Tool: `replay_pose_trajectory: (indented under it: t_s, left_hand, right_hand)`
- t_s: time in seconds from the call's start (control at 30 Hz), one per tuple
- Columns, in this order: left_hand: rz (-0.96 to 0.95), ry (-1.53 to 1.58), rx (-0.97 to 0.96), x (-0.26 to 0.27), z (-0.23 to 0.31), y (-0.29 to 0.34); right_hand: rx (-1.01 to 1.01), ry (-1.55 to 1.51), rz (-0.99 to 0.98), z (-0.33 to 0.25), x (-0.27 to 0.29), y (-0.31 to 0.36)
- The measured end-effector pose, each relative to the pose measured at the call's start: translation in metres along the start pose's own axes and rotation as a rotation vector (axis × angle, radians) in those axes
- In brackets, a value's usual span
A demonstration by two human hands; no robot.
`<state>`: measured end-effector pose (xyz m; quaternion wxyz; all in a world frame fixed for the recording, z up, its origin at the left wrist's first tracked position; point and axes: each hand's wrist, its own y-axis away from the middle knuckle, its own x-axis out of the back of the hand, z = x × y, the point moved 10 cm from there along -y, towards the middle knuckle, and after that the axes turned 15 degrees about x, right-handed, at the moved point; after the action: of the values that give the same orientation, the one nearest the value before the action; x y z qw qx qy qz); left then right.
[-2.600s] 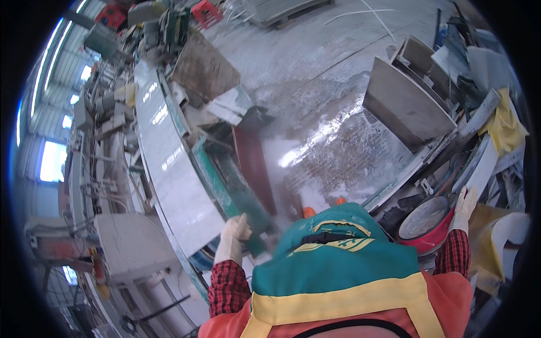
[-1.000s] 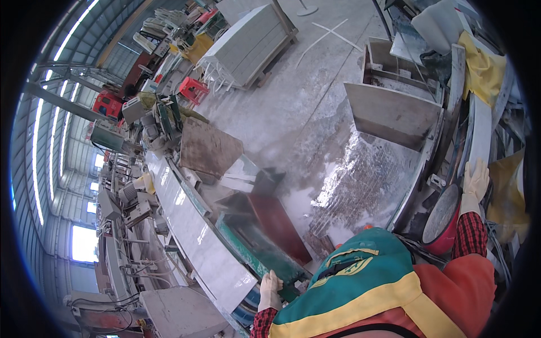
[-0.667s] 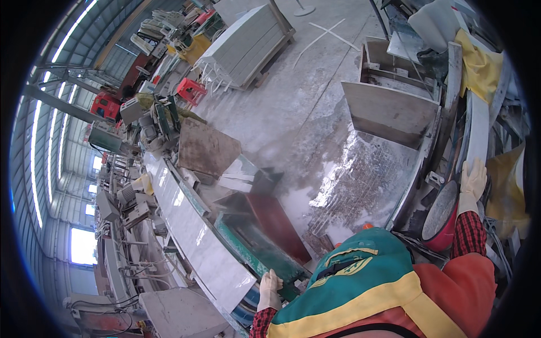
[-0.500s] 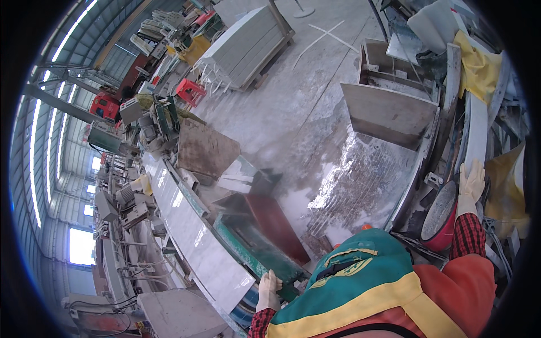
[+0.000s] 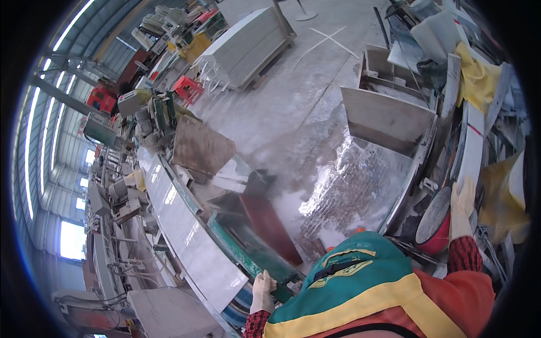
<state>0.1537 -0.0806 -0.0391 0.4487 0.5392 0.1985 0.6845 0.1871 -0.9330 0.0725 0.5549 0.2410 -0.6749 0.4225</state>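
The long white strip (image 5: 474, 146) lies at the right, running away from the right hand (image 5: 463, 205), whose fingers overlap its near end, straight and extended rather than curled round anything. Whether they press on the strip or only hover over it, I can't tell. The step in hand looks like a reach to it or a steadying touch; moving it from here would call for a firm hold and a path past the clutter alongside.

Just beside that hand stands a red round tub (image 5: 436, 243), its top filled by a rough grey surface (contents or a cover, hard to say). Beyond the strip's far part hangs a yellow cloth (image 5: 479, 79). Further in stands a grey-brown box (image 5: 394, 70), divided inside, with pale bits in it; a grey board (image 5: 389, 121) stands slanted before it.

Across the body, the left hand (image 5: 263, 288) has its fingers drawn together at the green edge of the counter (image 5: 232, 246), near the end of a glossy white slab (image 5: 194, 236); whether it grips that edge isn't visible. Next to it lies a dusty green trough (image 5: 253, 236), its inside too dim to read.
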Motion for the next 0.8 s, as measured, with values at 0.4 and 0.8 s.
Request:
replay_pose_trajectory:
  t_s: [0.4,0.8]
  left_hand:
    - [-0.011,0.084,-0.019,0.001,-0.008,-0.003]
    - [-0.041,0.047,-0.054,0.006,0.007,0.018]
  right_hand:
    - [-0.294,-0.101,-0.194,0.0,0.009,0.03]
    - [0.076,-1.17,-0.036,-0.154,0.011,0.029]
